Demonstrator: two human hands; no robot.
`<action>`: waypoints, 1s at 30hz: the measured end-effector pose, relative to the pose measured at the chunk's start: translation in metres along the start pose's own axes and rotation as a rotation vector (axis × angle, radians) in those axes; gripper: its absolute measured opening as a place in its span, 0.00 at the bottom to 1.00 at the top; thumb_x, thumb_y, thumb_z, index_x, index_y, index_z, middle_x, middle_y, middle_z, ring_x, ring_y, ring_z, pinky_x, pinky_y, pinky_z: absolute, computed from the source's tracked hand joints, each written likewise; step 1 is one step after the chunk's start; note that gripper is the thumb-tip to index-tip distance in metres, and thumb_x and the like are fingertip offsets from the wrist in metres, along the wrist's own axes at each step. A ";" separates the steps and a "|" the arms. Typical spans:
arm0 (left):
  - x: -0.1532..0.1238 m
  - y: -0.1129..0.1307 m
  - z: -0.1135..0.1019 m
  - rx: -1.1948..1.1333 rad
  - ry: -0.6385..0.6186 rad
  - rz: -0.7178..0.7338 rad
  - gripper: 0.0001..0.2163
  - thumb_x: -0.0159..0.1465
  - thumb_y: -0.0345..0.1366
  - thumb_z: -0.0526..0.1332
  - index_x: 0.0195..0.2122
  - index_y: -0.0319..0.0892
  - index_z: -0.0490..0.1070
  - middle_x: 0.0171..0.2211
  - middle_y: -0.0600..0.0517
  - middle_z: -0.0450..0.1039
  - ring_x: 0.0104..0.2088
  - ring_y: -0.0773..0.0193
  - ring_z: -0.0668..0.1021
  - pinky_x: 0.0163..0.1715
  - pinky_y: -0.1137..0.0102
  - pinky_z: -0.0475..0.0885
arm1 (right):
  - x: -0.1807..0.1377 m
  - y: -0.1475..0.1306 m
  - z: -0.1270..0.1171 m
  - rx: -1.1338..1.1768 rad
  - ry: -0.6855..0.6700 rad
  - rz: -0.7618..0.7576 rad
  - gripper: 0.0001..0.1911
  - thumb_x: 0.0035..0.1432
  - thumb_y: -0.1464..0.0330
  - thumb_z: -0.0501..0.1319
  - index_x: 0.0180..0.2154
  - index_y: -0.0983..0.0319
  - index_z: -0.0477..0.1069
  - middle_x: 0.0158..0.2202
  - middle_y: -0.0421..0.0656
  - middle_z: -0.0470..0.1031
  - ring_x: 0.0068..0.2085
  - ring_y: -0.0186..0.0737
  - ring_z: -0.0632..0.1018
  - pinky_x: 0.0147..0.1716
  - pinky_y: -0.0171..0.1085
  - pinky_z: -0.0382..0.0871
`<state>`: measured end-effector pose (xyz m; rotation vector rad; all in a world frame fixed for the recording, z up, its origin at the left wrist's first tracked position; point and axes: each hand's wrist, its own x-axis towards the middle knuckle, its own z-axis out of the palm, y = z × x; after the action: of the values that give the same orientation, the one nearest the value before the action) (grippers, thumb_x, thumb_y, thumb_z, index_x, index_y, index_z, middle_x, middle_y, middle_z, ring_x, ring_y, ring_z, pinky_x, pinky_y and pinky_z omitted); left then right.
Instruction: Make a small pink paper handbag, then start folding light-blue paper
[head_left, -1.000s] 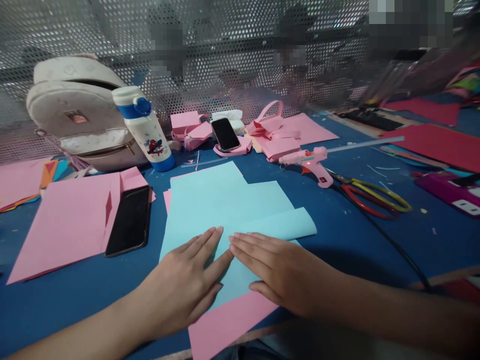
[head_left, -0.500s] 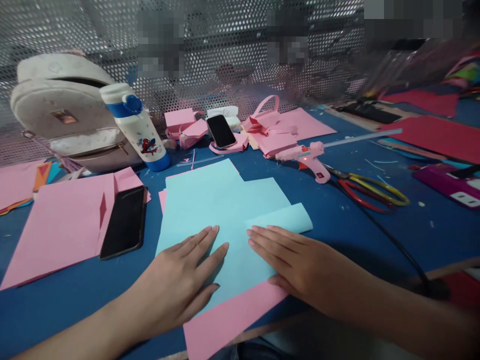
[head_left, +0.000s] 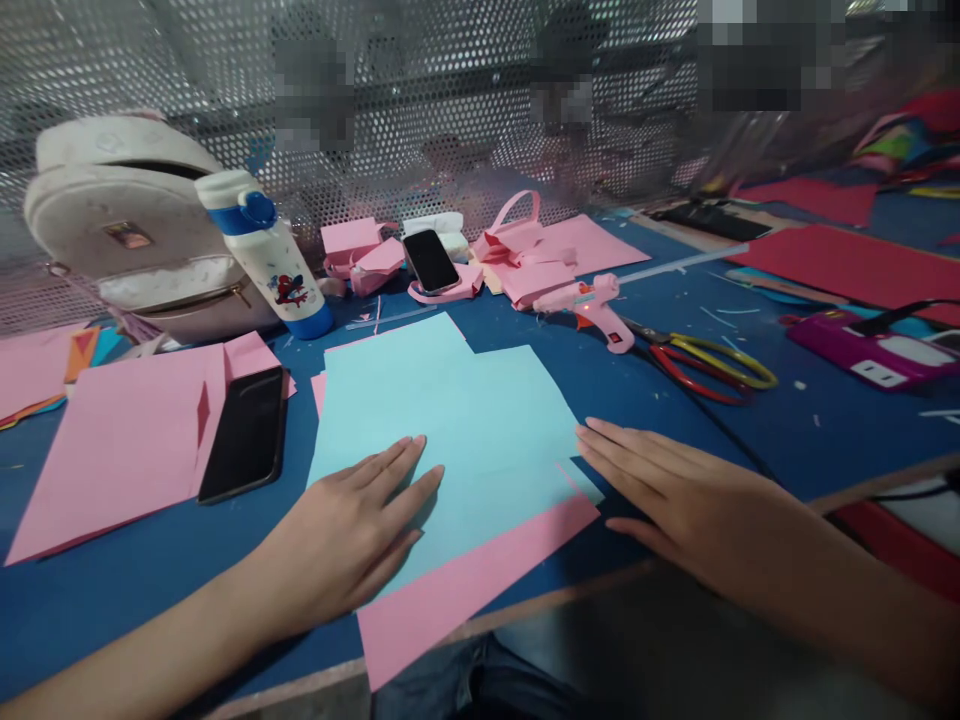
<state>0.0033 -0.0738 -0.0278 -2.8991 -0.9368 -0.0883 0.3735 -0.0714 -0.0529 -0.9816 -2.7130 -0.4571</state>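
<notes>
Light blue paper (head_left: 450, 400) lies flat on the blue table, with a notched outline at its far side. Pink paper (head_left: 480, 585) sticks out from under its near edge. My left hand (head_left: 360, 520) rests palm down on the left part of the blue paper, fingers spread. At the paper's right corner is my right hand (head_left: 660, 480), fingers stretched out straight and thumb apart, its fingertips at the edge. Neither hand grips anything.
A pink glue gun (head_left: 592, 305), pliers (head_left: 705, 365) and a purple power strip (head_left: 870, 350) lie to the right. Leftward are a phone (head_left: 246, 435) on pink sheets (head_left: 120, 440), a bottle (head_left: 274, 265) and a backpack (head_left: 142, 230). Another phone (head_left: 431, 262) sits behind.
My right hand has moved right, from the middle of the blue paper to its right corner. The paper's curled right flap now lies flat. My left hand stays on the paper.
</notes>
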 end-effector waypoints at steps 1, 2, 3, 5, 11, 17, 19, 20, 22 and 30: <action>0.000 0.000 0.000 0.008 0.000 0.005 0.21 0.72 0.33 0.49 0.65 0.37 0.59 0.67 0.34 0.58 0.65 0.45 0.66 0.56 0.53 0.74 | -0.002 0.001 0.000 -0.012 0.003 0.004 0.26 0.73 0.60 0.47 0.62 0.69 0.66 0.59 0.56 0.73 0.59 0.55 0.74 0.53 0.51 0.73; 0.001 -0.001 0.000 0.018 -0.001 0.009 0.21 0.71 0.31 0.48 0.64 0.37 0.59 0.66 0.34 0.59 0.64 0.45 0.67 0.55 0.54 0.75 | -0.004 0.001 0.000 -0.025 0.005 0.005 0.26 0.73 0.60 0.47 0.61 0.70 0.68 0.59 0.57 0.73 0.59 0.55 0.74 0.53 0.51 0.73; 0.001 -0.001 0.000 0.033 -0.002 0.013 0.21 0.71 0.30 0.48 0.64 0.37 0.59 0.66 0.33 0.60 0.64 0.45 0.68 0.54 0.54 0.75 | -0.005 0.001 0.000 -0.036 0.007 0.006 0.26 0.72 0.60 0.47 0.59 0.70 0.69 0.58 0.57 0.73 0.59 0.55 0.74 0.54 0.51 0.73; 0.001 -0.003 0.002 0.069 0.003 0.017 0.21 0.70 0.26 0.48 0.64 0.36 0.59 0.65 0.34 0.61 0.63 0.46 0.69 0.53 0.55 0.76 | -0.007 0.002 -0.001 -0.046 0.013 0.007 0.25 0.72 0.61 0.48 0.57 0.71 0.71 0.58 0.58 0.74 0.59 0.55 0.74 0.54 0.50 0.73; 0.005 -0.009 0.009 0.167 0.044 0.073 0.23 0.68 0.20 0.48 0.63 0.34 0.59 0.62 0.37 0.66 0.61 0.53 0.73 0.52 0.62 0.77 | -0.008 0.014 -0.007 0.057 0.005 0.021 0.21 0.71 0.65 0.51 0.59 0.63 0.71 0.59 0.49 0.74 0.58 0.49 0.76 0.53 0.47 0.75; 0.018 -0.019 0.000 0.173 0.072 0.110 0.18 0.67 0.21 0.51 0.56 0.34 0.68 0.54 0.38 0.75 0.50 0.54 0.81 0.46 0.62 0.79 | -0.001 0.025 -0.027 0.161 -0.056 0.054 0.21 0.69 0.67 0.53 0.60 0.57 0.71 0.58 0.42 0.76 0.54 0.46 0.80 0.49 0.45 0.78; 0.022 -0.027 -0.008 0.098 0.152 0.107 0.16 0.69 0.22 0.49 0.51 0.37 0.71 0.51 0.42 0.78 0.48 0.57 0.82 0.52 0.58 0.76 | 0.006 0.025 -0.036 0.215 -0.044 0.063 0.21 0.68 0.68 0.52 0.58 0.57 0.72 0.56 0.43 0.77 0.53 0.48 0.80 0.50 0.47 0.78; 0.023 -0.032 -0.013 0.076 0.218 0.092 0.16 0.69 0.22 0.48 0.48 0.38 0.73 0.50 0.43 0.78 0.49 0.58 0.81 0.56 0.55 0.73 | 0.011 0.024 -0.042 0.268 -0.039 0.071 0.20 0.68 0.68 0.52 0.57 0.57 0.73 0.56 0.43 0.77 0.53 0.48 0.80 0.50 0.47 0.78; 0.025 -0.040 -0.025 0.073 0.372 0.025 0.15 0.69 0.22 0.48 0.41 0.40 0.75 0.51 0.43 0.76 0.53 0.57 0.77 0.61 0.50 0.66 | 0.024 0.021 -0.055 0.430 -0.044 0.105 0.19 0.69 0.67 0.53 0.56 0.55 0.75 0.55 0.42 0.78 0.53 0.48 0.80 0.51 0.46 0.77; 0.036 -0.069 -0.078 -0.491 0.554 -0.088 0.15 0.69 0.39 0.60 0.26 0.41 0.75 0.43 0.46 0.71 0.44 0.57 0.75 0.45 0.64 0.71 | 0.110 0.010 -0.104 0.563 0.149 0.080 0.20 0.70 0.65 0.54 0.61 0.54 0.68 0.64 0.43 0.69 0.64 0.49 0.69 0.64 0.51 0.62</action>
<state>-0.0095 -0.0056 0.0581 -2.9445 -1.0342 -1.2103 0.3078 -0.0374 0.0792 -0.8450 -2.4378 0.2346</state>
